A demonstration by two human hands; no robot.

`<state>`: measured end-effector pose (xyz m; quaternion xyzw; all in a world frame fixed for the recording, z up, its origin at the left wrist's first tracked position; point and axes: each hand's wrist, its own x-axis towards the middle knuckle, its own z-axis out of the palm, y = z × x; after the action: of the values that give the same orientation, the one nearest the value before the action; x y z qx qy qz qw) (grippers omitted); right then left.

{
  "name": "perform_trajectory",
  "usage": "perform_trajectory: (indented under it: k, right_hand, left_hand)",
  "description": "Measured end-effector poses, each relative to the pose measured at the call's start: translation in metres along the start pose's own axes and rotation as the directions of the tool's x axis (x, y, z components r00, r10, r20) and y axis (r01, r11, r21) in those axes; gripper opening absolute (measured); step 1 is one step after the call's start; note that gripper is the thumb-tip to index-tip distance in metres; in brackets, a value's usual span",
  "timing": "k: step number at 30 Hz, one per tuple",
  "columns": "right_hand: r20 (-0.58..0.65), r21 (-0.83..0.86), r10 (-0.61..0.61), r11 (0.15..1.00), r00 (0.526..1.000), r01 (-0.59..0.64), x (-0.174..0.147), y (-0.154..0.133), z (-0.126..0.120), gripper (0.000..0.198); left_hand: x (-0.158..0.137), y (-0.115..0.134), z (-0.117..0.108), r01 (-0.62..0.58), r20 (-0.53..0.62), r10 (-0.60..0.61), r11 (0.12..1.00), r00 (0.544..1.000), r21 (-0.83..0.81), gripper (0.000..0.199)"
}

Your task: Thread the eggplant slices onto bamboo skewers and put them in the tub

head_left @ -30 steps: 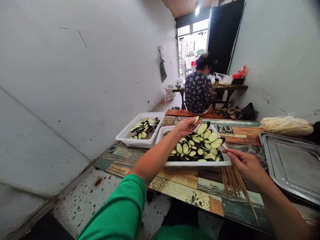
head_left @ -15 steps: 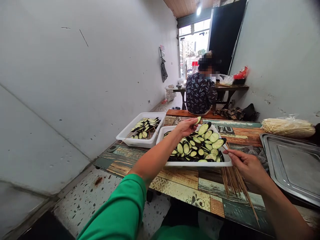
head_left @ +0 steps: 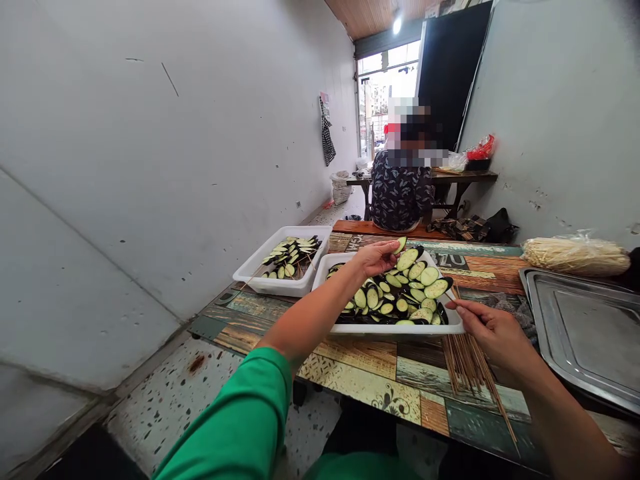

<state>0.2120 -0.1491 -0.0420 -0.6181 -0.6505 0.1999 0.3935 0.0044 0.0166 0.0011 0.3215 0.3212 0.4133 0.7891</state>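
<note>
Between the fingertips of my left hand (head_left: 379, 259) is an eggplant slice (head_left: 400, 245), pale green with a dark skin edge. This hand hovers over a white plastic tub (head_left: 395, 329) full of cut eggplant slices (head_left: 385, 297). At the tub's right front corner, my right hand (head_left: 487, 327) pinches a thin wooden skewer (head_left: 453, 297). Its far end meets an eggplant slice (head_left: 437, 288); whether further slices are threaded on it I cannot tell. Below that hand, a bundle of bare skewers (head_left: 467, 367) lies on the table.
To the left stands a second white tub (head_left: 275, 287) with skewered eggplant (head_left: 290, 257). Metal trays (head_left: 585, 333) and a bagged bundle of skewers (head_left: 575, 255) lie right on the patterned plank table (head_left: 350, 357). A person (head_left: 403, 190) sits beyond, back turned, at another table.
My left hand, with its eggplant slice, has moved slightly right and down, nearer the skewer. My right hand has stayed nearly still.
</note>
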Motion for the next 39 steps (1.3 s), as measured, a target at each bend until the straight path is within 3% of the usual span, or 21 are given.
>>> perform_trajectory:
  k: [6, 10, 12, 15, 20, 27, 33, 39]
  right_hand:
    - [0.010, 0.039, 0.022, 0.999, 1.000, -0.022, 0.000, -0.001, 0.002, 0.046]
    - [0.004, 0.031, 0.015, 0.999, 1.000, -0.015, 0.000, 0.001, 0.003, 0.044]
    - [-0.008, 0.027, 0.023, 0.999, 1.000, -0.023, 0.000, 0.001, 0.004, 0.045]
    - [-0.067, 0.043, 0.023, 0.999, 0.997, -0.020, 0.000, 0.000, 0.005, 0.044]
    - [-0.117, 0.010, -0.014, 1.000, 0.993, 0.015, -0.003, -0.005, 0.007, 0.044]
    - [-0.100, 0.019, -0.020, 1.000, 0.995, 0.022, -0.005, -0.011, 0.008, 0.045]
    - [-0.097, 0.013, -0.016, 1.000, 0.995, 0.018, -0.005, -0.010, 0.009, 0.047]
    - [-0.089, 0.047, -0.012, 0.999, 0.996, 0.016, -0.006, -0.011, 0.010, 0.045]
  left_hand:
    - [0.000, -0.001, 0.002, 0.000, -0.006, 0.000, 1.000, 1.000, 0.011, 0.009]
    - [0.000, -0.001, 0.004, 0.061, -0.059, -0.060, 0.998, 0.996, 0.012, 0.004]
    - [-0.003, -0.003, 0.006, 0.082, -0.067, -0.081, 0.997, 0.994, 0.015, 0.013]
    - [-0.010, -0.012, 0.013, 0.119, 0.002, -0.120, 0.991, 0.993, 0.062, 0.024]
    - [-0.019, -0.027, 0.027, 0.081, 0.120, -0.087, 0.995, 0.989, 0.054, 0.018]
    - [-0.020, -0.032, 0.032, 0.018, 0.109, -0.008, 0.996, 0.994, -0.093, 0.023]
    - [-0.021, -0.031, 0.031, -0.027, 0.199, 0.045, 0.995, 0.979, -0.093, 0.018]
    - [-0.024, -0.034, 0.034, 0.029, 0.225, -0.008, 0.995, 0.974, -0.092, 0.013]
